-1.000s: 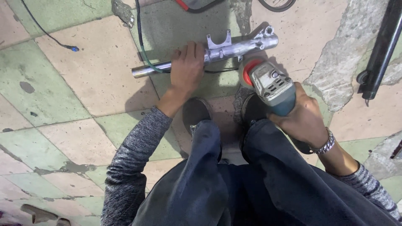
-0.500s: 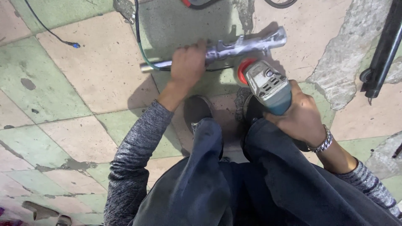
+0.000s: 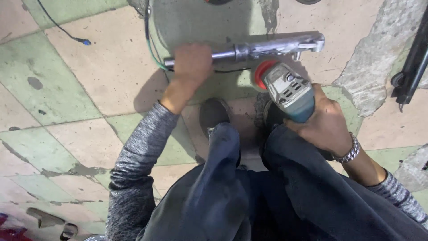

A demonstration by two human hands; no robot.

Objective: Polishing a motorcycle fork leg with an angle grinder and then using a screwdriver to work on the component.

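Starting at the left, a thin dark wire [image 3: 62, 30] with a blue tip lies on the tiled floor [image 3: 80, 80], which has green and pale squares with cracks in them. Next comes the left hand [image 3: 192, 64], closed tight around the thin end of a shiny metal bar [image 3: 249, 49]. The bar lies flat on the floor in front of the person, and its long way runs from left to right. Its thin end is by the left hand and its thick end, with a little fork on it, points to the right. A green cord [image 3: 154, 56] curls on the floor just beside the thin end. Two dark shoes [image 3: 214, 115] sit below the bar, close to it. Then comes the right hand [image 3: 327, 127], gripping the blue-grey body of a grinder [image 3: 285, 89]. The grinder's red round guard sits right at the near side of the bar, about halfway along. So the left hand is on the bar itself, and the right hand is farther back, behind the tool. At the far right, a black pole [image 3: 412, 67] stands on the broken grey ground.
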